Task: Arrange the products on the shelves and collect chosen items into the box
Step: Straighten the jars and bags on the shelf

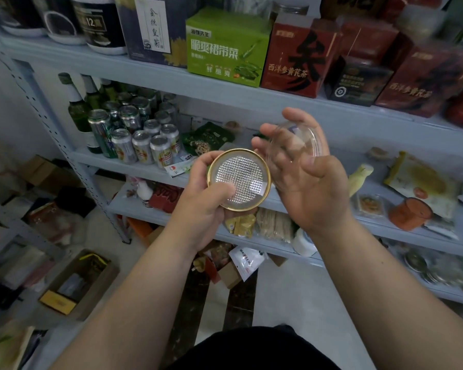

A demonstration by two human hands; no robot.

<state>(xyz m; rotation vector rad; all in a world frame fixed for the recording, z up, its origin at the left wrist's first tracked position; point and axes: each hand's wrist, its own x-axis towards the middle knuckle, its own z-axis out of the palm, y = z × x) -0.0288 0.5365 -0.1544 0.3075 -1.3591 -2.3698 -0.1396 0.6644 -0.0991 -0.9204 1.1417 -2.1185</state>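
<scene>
Left hand grips the gold-rimmed can level; right hand, holding the clear lid, should square it over the rim before pressing

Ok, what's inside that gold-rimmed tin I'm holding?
Nothing of the contents shows. The gold-rimmed tin is sealed across its top by embossed silver foil, which covers whatever is inside. The clear lid is already off, held apart to its right.

I count one left hand, one right hand, one gold-rimmed tin, one clear lid, one green carton upper centre, two red tea boxes upper right
</scene>
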